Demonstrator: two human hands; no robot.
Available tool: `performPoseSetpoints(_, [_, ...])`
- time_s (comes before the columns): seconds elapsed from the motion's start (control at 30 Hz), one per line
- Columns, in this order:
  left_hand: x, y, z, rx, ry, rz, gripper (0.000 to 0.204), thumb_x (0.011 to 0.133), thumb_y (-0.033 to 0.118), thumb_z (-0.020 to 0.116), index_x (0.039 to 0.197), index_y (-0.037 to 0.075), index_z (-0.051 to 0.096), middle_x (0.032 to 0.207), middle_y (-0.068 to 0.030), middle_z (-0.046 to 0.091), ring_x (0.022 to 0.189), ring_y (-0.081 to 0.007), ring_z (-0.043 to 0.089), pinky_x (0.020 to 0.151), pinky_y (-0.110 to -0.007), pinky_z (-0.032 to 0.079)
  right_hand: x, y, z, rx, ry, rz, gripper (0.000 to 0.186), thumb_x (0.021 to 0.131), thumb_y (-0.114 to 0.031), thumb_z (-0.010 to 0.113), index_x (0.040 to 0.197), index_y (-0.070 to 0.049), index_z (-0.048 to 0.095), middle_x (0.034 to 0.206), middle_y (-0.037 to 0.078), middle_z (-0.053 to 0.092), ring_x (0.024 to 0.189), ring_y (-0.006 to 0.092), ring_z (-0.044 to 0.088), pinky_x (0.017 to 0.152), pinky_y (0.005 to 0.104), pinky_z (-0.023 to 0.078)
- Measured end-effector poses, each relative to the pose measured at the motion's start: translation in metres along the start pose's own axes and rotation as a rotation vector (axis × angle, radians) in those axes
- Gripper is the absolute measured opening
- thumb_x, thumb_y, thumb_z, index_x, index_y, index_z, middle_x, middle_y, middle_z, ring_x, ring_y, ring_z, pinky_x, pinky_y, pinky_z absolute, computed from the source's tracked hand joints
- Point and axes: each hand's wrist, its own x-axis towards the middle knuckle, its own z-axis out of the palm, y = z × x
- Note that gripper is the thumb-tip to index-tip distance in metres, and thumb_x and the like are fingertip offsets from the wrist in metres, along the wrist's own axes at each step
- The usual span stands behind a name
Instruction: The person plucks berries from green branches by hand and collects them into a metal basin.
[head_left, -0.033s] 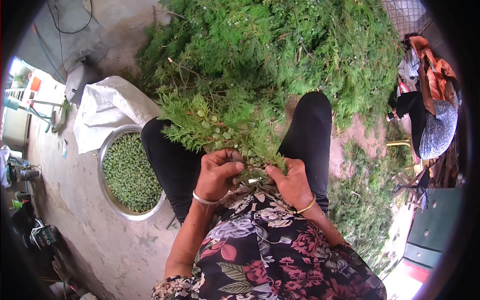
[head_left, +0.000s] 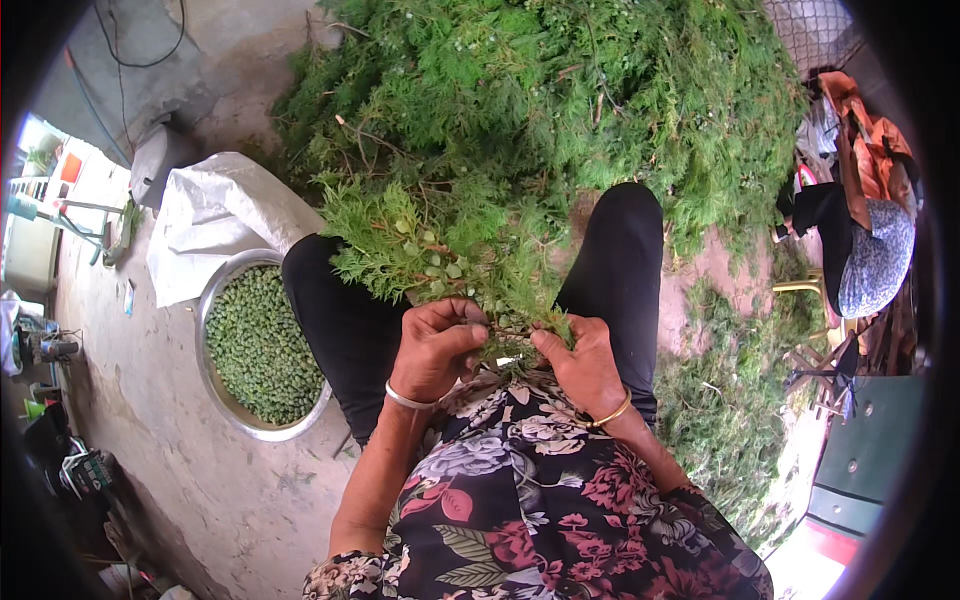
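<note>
A leafy green conifer branch [head_left: 390, 245] with pale green, berry-like cones [head_left: 440, 268] is held across my lap. My left hand [head_left: 437, 345] has its thumb and fingers pinched at the near end, beside the cones. Opposite it, my right hand [head_left: 580, 365] grips the thin stem between thumb and curled fingers. Whether a picked cone sits in the left fingertips cannot be made out. Beside my left knee, a round metal basin [head_left: 207, 370] is filled with many small green cones [head_left: 260, 345].
A large heap of cut conifer branches [head_left: 560, 110] lies beyond my knees. Loose sprigs [head_left: 725, 385] cover the floor at right. A white sack [head_left: 220, 215] lies behind the basin. Another person [head_left: 875, 255] sits at the far right, near a dark green panel [head_left: 870, 440].
The leafy tip of the branch has shifted very slightly to the right and toward me. Both hands stay in almost the same place.
</note>
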Motion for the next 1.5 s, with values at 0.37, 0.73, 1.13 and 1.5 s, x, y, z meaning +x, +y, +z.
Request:
performPoseSetpoints(0.37, [-0.004, -0.002, -0.031, -0.484, -0.273, 0.061, 0.023, 0.087, 0.019, 0.063, 0.090, -0.003, 0.057, 0.083, -0.0235, 0.057, 0.057, -0.0177, 0.054, 0.041, -0.028, 0.050, 0.005, 0.000, -0.014, 0.201, 0.165, -0.131, 0.019, 0.082, -0.014, 0.068, 0.085, 0.005, 0.066, 0.069, 0.018, 0.064, 0.061, 0.0286, 0.058, 0.063, 0.0364, 0.045])
performPoseSetpoints(0.73, [0.005, -0.015, 0.011, -0.200, -0.014, -0.081, 0.017, 0.086, 0.002, 0.062, 0.102, 0.001, 0.062, 0.082, -0.0047, 0.063, 0.063, -0.0130, 0.056, 0.048, -0.023, 0.042, -0.001, 0.000, -0.016, 0.481, 0.063, 0.077, 0.015, 0.083, -0.009, 0.065, 0.084, 0.006, 0.066, 0.062, 0.014, 0.060, 0.058, 0.0146, 0.052, 0.059, 0.0334, 0.044])
performPoseSetpoints(1.13, [0.013, -0.011, 0.002, 0.225, 0.221, 0.054, 0.006, 0.084, 0.004, 0.062, 0.087, -0.001, 0.059, 0.071, -0.0040, 0.060, 0.056, -0.0084, 0.052, 0.043, -0.021, 0.037, -0.005, 0.002, -0.024, 0.233, 0.164, 0.050, 0.018, 0.082, -0.015, 0.068, 0.089, 0.001, 0.068, 0.073, 0.017, 0.063, 0.072, 0.0275, 0.057, 0.071, 0.0385, 0.044])
performPoseSetpoints(1.5, [0.009, -0.015, 0.009, -0.133, -0.053, 0.010, 0.020, 0.080, 0.004, 0.070, 0.098, 0.000, 0.063, 0.080, -0.0040, 0.063, 0.061, -0.0116, 0.054, 0.046, -0.023, 0.038, -0.002, 0.009, -0.017, 0.191, 0.176, 0.003, 0.021, 0.082, -0.018, 0.069, 0.090, 0.001, 0.068, 0.076, 0.018, 0.063, 0.078, 0.0307, 0.057, 0.075, 0.0398, 0.043])
